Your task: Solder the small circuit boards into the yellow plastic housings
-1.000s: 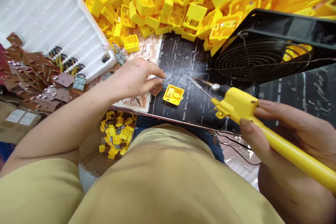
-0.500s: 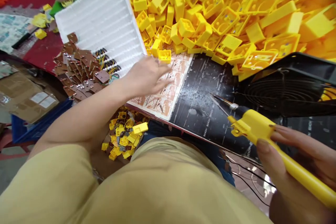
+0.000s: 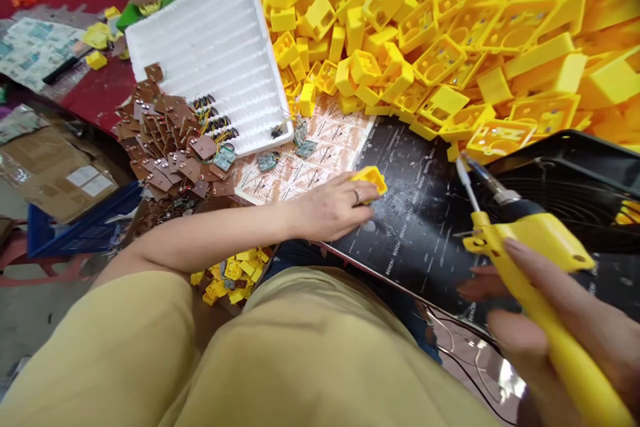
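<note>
My left hand (image 3: pixel 337 207) is closed around a small yellow plastic case (image 3: pixel 371 180), low over the left part of the black bench mat (image 3: pixel 400 213). In my right hand (image 3: pixel 565 320) is a yellow soldering iron (image 3: pixel 530 280) with a feed tube beside its metal tip, pointing up and left; the fingers are partly blurred. Small green circuit boards (image 3: pixel 305 147) with wires lie on the patterned sheet (image 3: pixel 320 170), left of the mat. Brown circuit boards (image 3: pixel 170 127) are heaped beside a white foam tray (image 3: pixel 215 47), which has black wired parts in its grooves.
A large pile of yellow plastic cases (image 3: pixel 400 47) covers the back of the bench. A black fan (image 3: pixel 560 180) lies at the right. Below the bench edge sit more yellow cases (image 3: pixel 235 273). A cardboard box (image 3: pixel 60 160) rests over a blue crate (image 3: pixel 65 233) at the left.
My left hand has moved right and nearer from beside the foam tray, bringing a small yellow case onto the mat. The soldering iron's tip has swung right and farther from me.
</note>
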{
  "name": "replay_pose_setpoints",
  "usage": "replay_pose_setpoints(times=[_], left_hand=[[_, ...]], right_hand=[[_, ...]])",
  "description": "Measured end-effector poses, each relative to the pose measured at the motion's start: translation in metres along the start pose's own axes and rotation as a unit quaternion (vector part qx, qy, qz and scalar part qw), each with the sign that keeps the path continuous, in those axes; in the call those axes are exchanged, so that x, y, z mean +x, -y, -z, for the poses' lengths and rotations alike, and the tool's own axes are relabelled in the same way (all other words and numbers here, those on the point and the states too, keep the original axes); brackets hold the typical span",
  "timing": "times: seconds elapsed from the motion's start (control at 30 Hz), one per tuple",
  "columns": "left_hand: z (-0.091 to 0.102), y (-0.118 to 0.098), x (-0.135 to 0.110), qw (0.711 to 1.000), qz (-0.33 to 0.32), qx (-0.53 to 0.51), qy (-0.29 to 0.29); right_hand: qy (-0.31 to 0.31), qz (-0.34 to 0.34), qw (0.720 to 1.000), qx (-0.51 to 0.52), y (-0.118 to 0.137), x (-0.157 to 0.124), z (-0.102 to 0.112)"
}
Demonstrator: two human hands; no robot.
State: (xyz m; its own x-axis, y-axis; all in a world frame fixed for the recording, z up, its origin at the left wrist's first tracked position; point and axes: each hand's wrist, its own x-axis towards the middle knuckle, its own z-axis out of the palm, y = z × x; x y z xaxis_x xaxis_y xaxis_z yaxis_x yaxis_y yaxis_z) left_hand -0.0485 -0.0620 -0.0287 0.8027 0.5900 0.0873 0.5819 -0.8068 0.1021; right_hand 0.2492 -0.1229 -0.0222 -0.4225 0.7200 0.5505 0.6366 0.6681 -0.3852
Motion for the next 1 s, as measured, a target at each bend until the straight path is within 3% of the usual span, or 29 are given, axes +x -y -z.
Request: replay_pose_setpoints(times=[0.07, 0.13, 0.17, 0.23, 0.33, 0.43, 0.53, 0.63, 0.7, 0.77, 0.8, 0.87, 1.0], left_hand=[[0.005, 0.005, -0.012, 0.997, 0.009, -0.03, -0.066], [0.019, 0.026, -0.02, 0.989, 0.103, 0.01, -0.104], [0.028, 0.039, -0.022, 0.981, 0.163, 0.041, -0.1], [0.042, 0.064, -0.023, 0.969, 0.232, 0.079, -0.024], [0.048, 0.086, -0.024, 0.969, 0.23, 0.072, 0.052], [0.043, 0.092, -0.027, 0.975, 0.221, 0.027, 0.026], [0.047, 0.1, -0.03, 0.965, 0.253, -0.041, -0.052], [0.065, 0.111, -0.022, 0.925, 0.293, -0.121, -0.209], [0.077, 0.114, -0.011, 0.896, 0.275, -0.156, -0.313], [0.084, 0.111, 0.003, 0.88, 0.245, -0.212, -0.347], [0.084, 0.107, 0.009, 0.879, 0.236, -0.251, -0.329], [0.081, 0.094, 0.019, 0.89, 0.225, -0.318, -0.235], [0.067, 0.063, 0.023, 0.926, 0.189, -0.325, -0.033]], right_hand=[[0.017, 0.048, 0.999, -0.007, 0.002, 0.017, -0.011], [0.024, 0.071, 0.997, -0.012, 0.002, 0.03, -0.023], [0.028, 0.078, 0.997, -0.006, 0.001, 0.036, -0.029], [0.044, 0.097, 0.994, 0.012, 0.001, 0.048, -0.043], [0.079, 0.124, 0.988, 0.041, 0.0, 0.066, -0.066], [0.1, 0.15, 0.982, 0.058, -0.001, 0.078, -0.083], [0.088, 0.142, 0.985, 0.034, -0.001, 0.074, -0.085], [0.047, 0.104, 0.993, -0.017, 0.001, 0.057, -0.077], [0.034, 0.089, 0.994, -0.045, 0.002, 0.046, -0.072], [0.028, 0.076, 0.996, -0.04, 0.004, 0.041, -0.069], [0.021, 0.063, 0.997, -0.029, 0.005, 0.04, -0.067], [-0.004, 0.029, 1.0, -0.003, 0.01, 0.044, -0.063], [-0.042, -0.02, 0.998, 0.037, 0.023, 0.063, -0.06]])
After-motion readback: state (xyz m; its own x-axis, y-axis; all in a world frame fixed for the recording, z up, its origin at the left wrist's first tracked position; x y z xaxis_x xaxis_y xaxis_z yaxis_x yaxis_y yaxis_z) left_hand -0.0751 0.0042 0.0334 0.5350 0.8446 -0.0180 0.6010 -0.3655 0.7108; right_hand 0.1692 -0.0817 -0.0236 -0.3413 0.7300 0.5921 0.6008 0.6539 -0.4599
